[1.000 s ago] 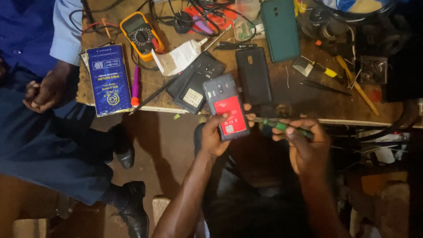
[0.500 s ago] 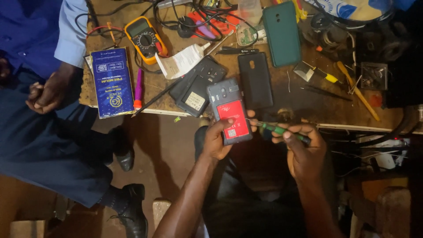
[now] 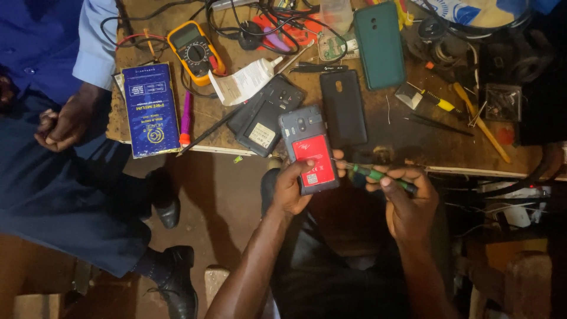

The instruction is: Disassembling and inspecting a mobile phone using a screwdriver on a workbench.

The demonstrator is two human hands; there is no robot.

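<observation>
My left hand holds an opened phone with its back cover off, showing a red battery, just in front of the workbench edge. My right hand grips a green-handled screwdriver whose tip points left at the phone's right side. On the bench just behind lie a black phone back cover, another opened dark phone and a green phone case.
The wooden workbench carries a yellow multimeter, a blue box, a pink pen, tangled cables, tweezers and small tools at right. Another person in blue sits at left, hands clasped, black shoes on the floor.
The view has shifted slightly; the phone and both hands sit a little lower and to the right. The screwdriver tip stays at the phone's side.
</observation>
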